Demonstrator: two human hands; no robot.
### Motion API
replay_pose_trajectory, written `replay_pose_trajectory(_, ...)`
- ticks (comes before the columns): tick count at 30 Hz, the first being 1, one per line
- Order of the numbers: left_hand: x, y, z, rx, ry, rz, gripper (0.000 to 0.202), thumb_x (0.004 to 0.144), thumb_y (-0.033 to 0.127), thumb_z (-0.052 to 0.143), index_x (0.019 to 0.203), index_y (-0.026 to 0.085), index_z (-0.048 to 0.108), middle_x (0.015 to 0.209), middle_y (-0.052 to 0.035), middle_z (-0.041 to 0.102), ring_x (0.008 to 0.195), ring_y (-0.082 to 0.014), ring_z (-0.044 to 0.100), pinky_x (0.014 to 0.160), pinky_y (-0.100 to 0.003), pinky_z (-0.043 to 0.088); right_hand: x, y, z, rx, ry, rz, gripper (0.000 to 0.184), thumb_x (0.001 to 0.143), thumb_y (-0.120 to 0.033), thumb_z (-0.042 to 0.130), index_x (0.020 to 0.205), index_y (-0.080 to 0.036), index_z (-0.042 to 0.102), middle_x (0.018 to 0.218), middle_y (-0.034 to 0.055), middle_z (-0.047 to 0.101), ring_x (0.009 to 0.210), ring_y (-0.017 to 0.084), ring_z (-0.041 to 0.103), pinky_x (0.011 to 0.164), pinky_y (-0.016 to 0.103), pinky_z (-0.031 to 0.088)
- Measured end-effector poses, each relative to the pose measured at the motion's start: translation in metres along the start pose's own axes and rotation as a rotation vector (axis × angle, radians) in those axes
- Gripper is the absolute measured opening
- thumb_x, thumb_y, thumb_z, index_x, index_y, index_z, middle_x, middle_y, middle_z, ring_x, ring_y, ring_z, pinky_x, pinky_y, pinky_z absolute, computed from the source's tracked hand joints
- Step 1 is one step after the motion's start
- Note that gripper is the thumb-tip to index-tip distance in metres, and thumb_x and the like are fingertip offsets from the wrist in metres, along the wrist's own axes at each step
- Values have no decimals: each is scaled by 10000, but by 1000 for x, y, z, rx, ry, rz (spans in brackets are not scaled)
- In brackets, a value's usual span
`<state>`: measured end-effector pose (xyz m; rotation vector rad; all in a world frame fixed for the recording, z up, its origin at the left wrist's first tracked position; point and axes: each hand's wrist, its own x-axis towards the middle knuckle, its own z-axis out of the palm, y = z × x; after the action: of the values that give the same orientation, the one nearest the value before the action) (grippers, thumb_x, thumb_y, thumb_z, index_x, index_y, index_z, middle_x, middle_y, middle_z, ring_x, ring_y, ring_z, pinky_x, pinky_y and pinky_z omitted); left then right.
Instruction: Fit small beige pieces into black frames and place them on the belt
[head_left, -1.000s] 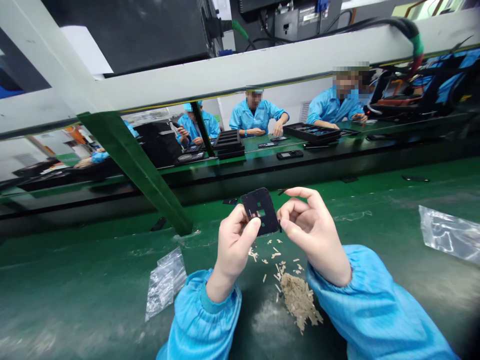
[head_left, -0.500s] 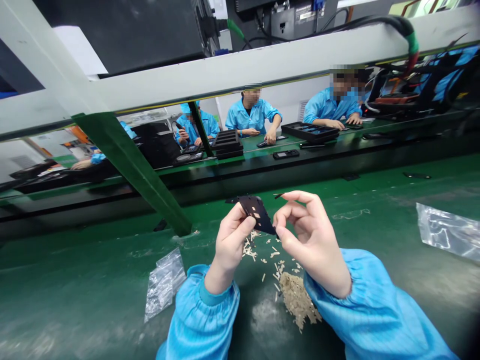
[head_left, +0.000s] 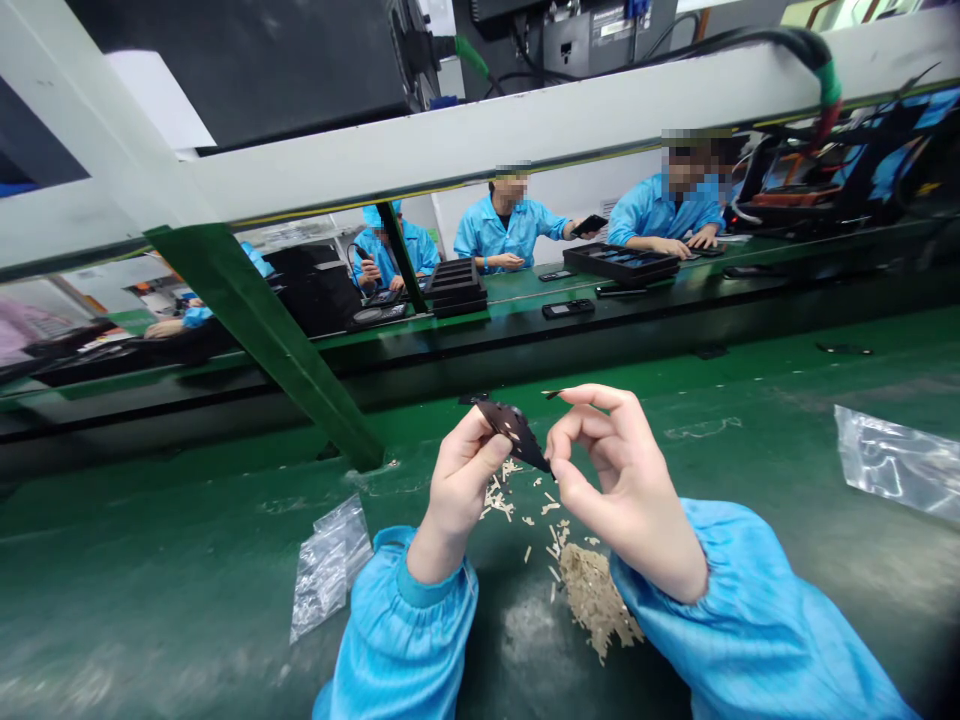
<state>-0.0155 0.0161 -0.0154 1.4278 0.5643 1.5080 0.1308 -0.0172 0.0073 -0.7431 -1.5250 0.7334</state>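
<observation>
My left hand [head_left: 469,470] is closed on a thin black panel [head_left: 517,428] with small cut-outs, thumb on its near face. The panel is tilted, nearly edge-on to me. At its lower right corner, the thumb and a finger of my right hand [head_left: 611,460] pinch together. A small dark strip [head_left: 552,395] shows at the tip of that hand's raised upper finger; I cannot make out what it is. Below the hands lie scattered pale slivers [head_left: 499,498] and a heap of beige scraps [head_left: 596,590], partly covered by my right sleeve.
Clear plastic bags lie on the green bench [head_left: 187,600], one bag [head_left: 330,570] at left and another bag [head_left: 896,465] at right. A green post [head_left: 270,350] rises at left under a white beam [head_left: 450,140]. Co-workers in blue handle devices beyond, near a black tray [head_left: 619,265].
The black panel has turned more edge-on between my hands, which stay nearly in place. Across the bench, the middle co-worker has lifted a dark device and holds it out to the right.
</observation>
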Motion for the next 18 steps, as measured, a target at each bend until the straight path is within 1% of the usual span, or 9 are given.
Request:
replay_pose_trajectory(3, 0, 1, 1, -36, -3, 0, 136, 805, 321, 624, 811, 185, 622, 708, -1, 572, 670, -119, 514, 658, -241, 426, 2, 1, -1, -8, -8, 1, 455, 739, -62, 513, 1139, -234, 384, 721, -40, 480, 690, 140, 521, 685, 312, 446)
replay_pose_trajectory(5, 1, 4, 2, -69, -2, -18, 140, 804, 317, 624, 807, 177, 615, 681, 4, 550, 651, -115, 505, 632, -233, 426, 4, 2, -2, 23, -15, 9, 424, 761, -85, 515, 1141, -229, 393, 741, -32, 470, 694, 134, 503, 673, 301, 442)
replay_pose_trajectory(7, 1, 7, 5, -94, 2, -54, 160, 796, 326, 627, 805, 168, 609, 662, 3, 535, 632, -116, 505, 588, -224, 426, 6, 4, -4, 122, -48, 34, 357, 812, -136, 499, 1143, -228, 403, 762, -20, 477, 686, 129, 491, 639, 286, 440)
replay_pose_trajectory(9, 0, 10, 8, -110, 2, -108, 190, 782, 346, 637, 807, 160, 604, 660, 1, 533, 608, -114, 503, 542, -215, 421, 7, 5, -5, 251, -110, 72, 306, 855, -198, 487, 1149, -230, 408, 751, -16, 484, 657, 127, 488, 598, 276, 441)
replay_pose_trajectory(12, -1, 14, 12, -136, -3, -200, 217, 759, 361, 655, 813, 157, 603, 665, 6, 529, 560, -94, 477, 492, -195, 403, 6, 4, -5, 368, -191, 110, 335, 858, -275, 539, 1163, -247, 404, 706, -26, 479, 614, 133, 503, 574, 289, 453)
replay_pose_trajectory(14, -1, 16, 14, -152, -9, -241, 226, 744, 363, 666, 805, 154, 605, 661, 12, 516, 528, -77, 451, 471, -185, 389, 5, 3, -4, 403, -190, 95, 367, 850, -301, 569, 1176, -273, 403, 700, -28, 482, 614, 141, 523, 582, 305, 469)
replay_pose_trajectory(18, -2, 16, 19, -189, -16, -309, 260, 717, 385, 684, 748, 147, 587, 615, 28, 475, 458, -52, 399, 437, -182, 360, 2, 2, -1, 442, -121, 52, 413, 853, -308, 574, 1206, -330, 361, 683, -37, 486, 598, 149, 554, 579, 328, 503)
